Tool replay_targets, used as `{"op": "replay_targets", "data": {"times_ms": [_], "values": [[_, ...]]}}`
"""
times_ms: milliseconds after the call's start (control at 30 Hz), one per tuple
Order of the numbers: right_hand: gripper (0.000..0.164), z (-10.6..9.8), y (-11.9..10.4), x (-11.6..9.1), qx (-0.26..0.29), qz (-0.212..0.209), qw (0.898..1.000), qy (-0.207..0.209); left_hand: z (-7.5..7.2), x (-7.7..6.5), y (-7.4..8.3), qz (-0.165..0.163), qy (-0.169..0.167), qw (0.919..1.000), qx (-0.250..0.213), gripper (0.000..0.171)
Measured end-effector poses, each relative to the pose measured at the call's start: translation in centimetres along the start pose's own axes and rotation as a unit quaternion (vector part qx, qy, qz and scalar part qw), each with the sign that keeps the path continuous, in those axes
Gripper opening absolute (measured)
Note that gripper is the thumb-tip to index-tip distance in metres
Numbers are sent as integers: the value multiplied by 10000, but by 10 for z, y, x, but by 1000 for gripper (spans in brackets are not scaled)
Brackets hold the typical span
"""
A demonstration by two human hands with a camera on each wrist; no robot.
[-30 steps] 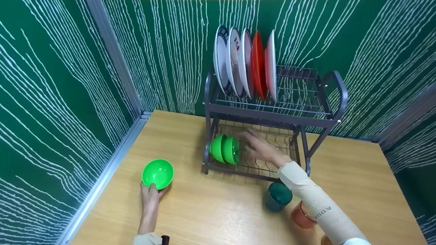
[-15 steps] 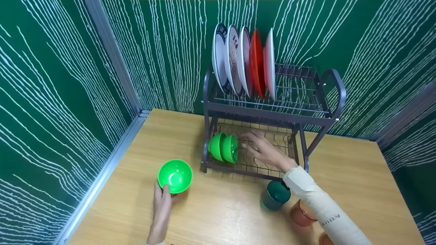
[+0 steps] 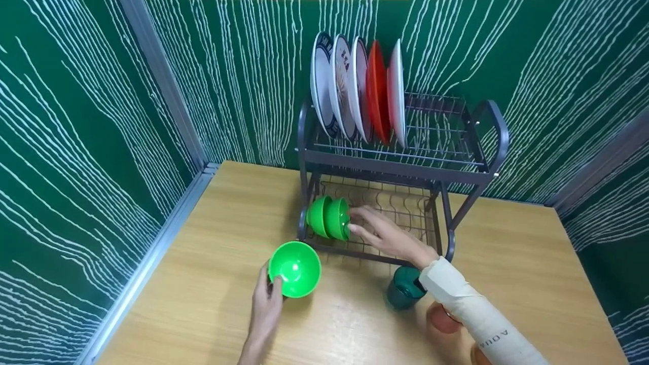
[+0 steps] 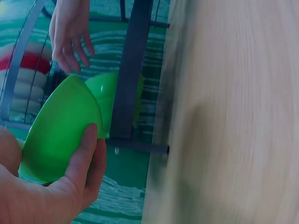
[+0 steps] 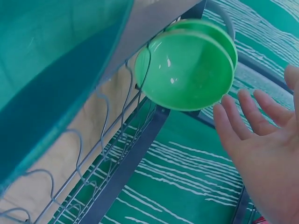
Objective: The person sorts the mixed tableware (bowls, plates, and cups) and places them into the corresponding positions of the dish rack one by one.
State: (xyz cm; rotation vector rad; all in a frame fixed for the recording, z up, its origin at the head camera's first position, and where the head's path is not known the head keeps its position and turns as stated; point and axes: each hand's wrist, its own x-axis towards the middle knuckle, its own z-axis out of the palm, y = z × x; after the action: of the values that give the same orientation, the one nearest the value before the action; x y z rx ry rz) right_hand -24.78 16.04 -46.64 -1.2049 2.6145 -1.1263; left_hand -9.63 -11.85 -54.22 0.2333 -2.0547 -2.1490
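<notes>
Below centre of the head view, the left hand [image 3: 267, 305] grips a green bowl [image 3: 295, 269], the fingers beneath hidden there. Mid-frame, the right hand [image 3: 389, 236], free, fingers extended, is beside two racked bowls [image 3: 328, 218]; contact is unclear. Lower right, a sleeve [image 3: 479, 314] partly covers an orange cup [image 3: 442, 319].

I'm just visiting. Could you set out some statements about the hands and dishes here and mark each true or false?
1. The left hand holds a green bowl. True.
2. A red plate stands on the upper level of the rack. True.
3. The rack's lower level holds four bowls. False: it holds two green bowls.
4. A teal cup stands on the table. True.
5. The right hand grips that cup. False: it is open beside the two green bowls.
</notes>
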Motion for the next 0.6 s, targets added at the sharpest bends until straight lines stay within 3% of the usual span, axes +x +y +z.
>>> {"op": "replay_targets", "data": {"times_ms": [267, 600], "values": [[48, 10, -7, -6, 407, -121, 9988, -258, 29, -5, 6, 512, -318, 9965, 577, 48], [47, 19, -18, -14, 904, -139, 9929, -766, 54, -20, 44, 723, -877, 9912, 682, 48]]}}
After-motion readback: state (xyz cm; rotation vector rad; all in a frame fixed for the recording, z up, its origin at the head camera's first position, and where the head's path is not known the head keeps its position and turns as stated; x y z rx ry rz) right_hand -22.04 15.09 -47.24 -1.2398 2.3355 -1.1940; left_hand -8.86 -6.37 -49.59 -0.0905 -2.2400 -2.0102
